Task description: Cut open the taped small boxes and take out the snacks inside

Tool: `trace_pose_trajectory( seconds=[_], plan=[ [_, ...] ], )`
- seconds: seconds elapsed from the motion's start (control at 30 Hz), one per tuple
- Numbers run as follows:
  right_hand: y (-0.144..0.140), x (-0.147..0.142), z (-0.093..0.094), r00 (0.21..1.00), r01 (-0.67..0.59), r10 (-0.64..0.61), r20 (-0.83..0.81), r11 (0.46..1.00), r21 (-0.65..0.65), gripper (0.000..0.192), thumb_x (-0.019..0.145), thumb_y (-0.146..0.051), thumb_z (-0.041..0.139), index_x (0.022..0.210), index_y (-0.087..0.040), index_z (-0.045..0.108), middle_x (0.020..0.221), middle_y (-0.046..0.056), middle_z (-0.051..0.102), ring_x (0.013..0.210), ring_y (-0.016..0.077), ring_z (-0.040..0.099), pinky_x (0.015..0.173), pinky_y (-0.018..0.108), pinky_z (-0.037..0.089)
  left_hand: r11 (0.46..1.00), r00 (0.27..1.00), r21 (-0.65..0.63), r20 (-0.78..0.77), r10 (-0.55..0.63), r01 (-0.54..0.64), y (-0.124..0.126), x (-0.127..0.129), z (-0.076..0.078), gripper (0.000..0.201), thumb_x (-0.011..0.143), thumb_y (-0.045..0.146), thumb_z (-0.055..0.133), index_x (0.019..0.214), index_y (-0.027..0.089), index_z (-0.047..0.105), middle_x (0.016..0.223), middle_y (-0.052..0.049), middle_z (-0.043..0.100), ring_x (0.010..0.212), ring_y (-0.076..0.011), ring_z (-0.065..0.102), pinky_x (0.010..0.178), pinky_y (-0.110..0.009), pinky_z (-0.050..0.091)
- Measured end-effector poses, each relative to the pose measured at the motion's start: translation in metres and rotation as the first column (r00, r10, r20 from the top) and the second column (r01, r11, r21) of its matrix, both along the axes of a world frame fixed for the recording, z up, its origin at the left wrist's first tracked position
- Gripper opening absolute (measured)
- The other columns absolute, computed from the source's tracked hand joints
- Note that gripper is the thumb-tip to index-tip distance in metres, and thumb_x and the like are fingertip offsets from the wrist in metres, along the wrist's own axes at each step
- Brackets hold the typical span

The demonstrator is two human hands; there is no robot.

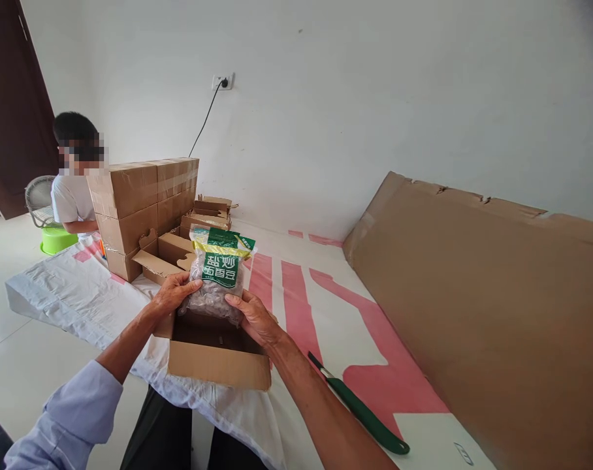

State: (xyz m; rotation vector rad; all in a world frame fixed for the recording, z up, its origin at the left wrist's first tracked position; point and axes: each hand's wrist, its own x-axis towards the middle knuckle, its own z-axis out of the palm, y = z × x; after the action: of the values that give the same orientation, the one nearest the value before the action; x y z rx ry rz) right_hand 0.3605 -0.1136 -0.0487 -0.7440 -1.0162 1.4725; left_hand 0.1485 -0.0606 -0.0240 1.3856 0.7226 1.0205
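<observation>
Head view — left hand (pixel 174 292), right hand (pixel 255 318) gripping snack bag (pixel 217 274), above open carton (pixel 213 352)

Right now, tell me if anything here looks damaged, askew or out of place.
The big cardboard sheet leaning on the wall has a torn, ragged top edge. A green-handled knife lies loose on the floor sheet by the right forearm. Both hands, left hand and right hand, hold the snack bag upright over the open box.

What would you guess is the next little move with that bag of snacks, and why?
Probably lowering the bag straight down into the open box. Both the left hand and right hand grip its lower end, it hangs just above the box's opening, and the flaps stand open.
</observation>
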Motion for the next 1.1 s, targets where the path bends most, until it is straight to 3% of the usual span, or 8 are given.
trace_pose_trajectory(
  seconds=[0.23, 0.47, 0.6, 1.0, 1.1],
  plan=[
    [0.016, 0.005, 0.006, 0.999, 0.043, -0.043, 0.024, 0.999, -0.004, 0.051, 0.062, -0.049, 0.097, 0.102, -0.024, 0.079, 0.106, 0.005, 0.084, 0.109, 0.0304, 0.077, 0.102, 0.045, 0.057, 1.000, 0.999, -0.012, -0.017, 0.027, -0.027, 0.010, 0.008, 0.005, 0.067, 0.060, 0.074, 0.090, 0.089, 0.014, 0.081, 0.078, -0.004, 0.075, 0.065, -0.0150, 0.062, 0.060, -0.025, 0.047],
    [0.018, 0.007, 0.000, 0.999, 0.012, -0.012, 0.042, 1.000, 0.006, 0.048, 0.065, -0.048, 0.096, 0.104, -0.025, 0.080, 0.110, 0.005, 0.084, 0.107, 0.0290, 0.077, 0.098, 0.044, 0.059, 1.000, 0.998, 0.013, -0.057, 0.020, -0.019, 0.012, 0.002, -0.006, 0.063, 0.070, 0.073, 0.085, 0.098, 0.016, 0.083, 0.091, -0.007, 0.080, 0.082, -0.0218, 0.070, 0.077, -0.030, 0.054],
    [0.015, 0.008, -0.002, 1.000, 0.003, -0.003, 0.025, 1.000, -0.012, 0.048, 0.067, -0.047, 0.095, 0.106, -0.025, 0.079, 0.112, 0.006, 0.083, 0.109, 0.0302, 0.076, 0.098, 0.045, 0.059, 1.000, 0.996, 0.015, -0.094, -0.001, 0.003, 0.012, 0.000, -0.006, 0.062, 0.071, 0.074, 0.084, 0.095, 0.017, 0.083, 0.086, -0.006, 0.079, 0.079, -0.0208, 0.070, 0.074, -0.029, 0.053],
    [0.003, 0.012, -0.005, 1.000, 0.009, -0.009, -0.004, 1.000, 0.013, 0.045, 0.066, -0.045, 0.096, 0.104, -0.025, 0.080, 0.110, 0.006, 0.084, 0.106, 0.0318, 0.077, 0.100, 0.050, 0.058, 0.986, 0.975, 0.149, -0.217, -0.046, 0.080, -0.003, -0.002, -0.003, 0.067, 0.081, 0.081, 0.069, 0.093, 0.016, 0.079, 0.086, -0.006, 0.077, 0.080, -0.0213, 0.067, 0.076, -0.030, 0.053],
    [-0.003, 0.012, -0.003, 1.000, 0.013, -0.013, 0.013, 1.000, 0.017, 0.047, 0.066, -0.046, 0.096, 0.104, -0.024, 0.080, 0.109, 0.006, 0.084, 0.107, 0.0322, 0.076, 0.100, 0.050, 0.059, 0.967, 0.944, 0.245, -0.328, 0.022, 0.063, -0.012, -0.005, 0.000, 0.062, 0.090, 0.076, 0.059, 0.091, 0.017, 0.077, 0.086, -0.005, 0.076, 0.082, -0.0219, 0.067, 0.076, -0.030, 0.052]
  ],
)
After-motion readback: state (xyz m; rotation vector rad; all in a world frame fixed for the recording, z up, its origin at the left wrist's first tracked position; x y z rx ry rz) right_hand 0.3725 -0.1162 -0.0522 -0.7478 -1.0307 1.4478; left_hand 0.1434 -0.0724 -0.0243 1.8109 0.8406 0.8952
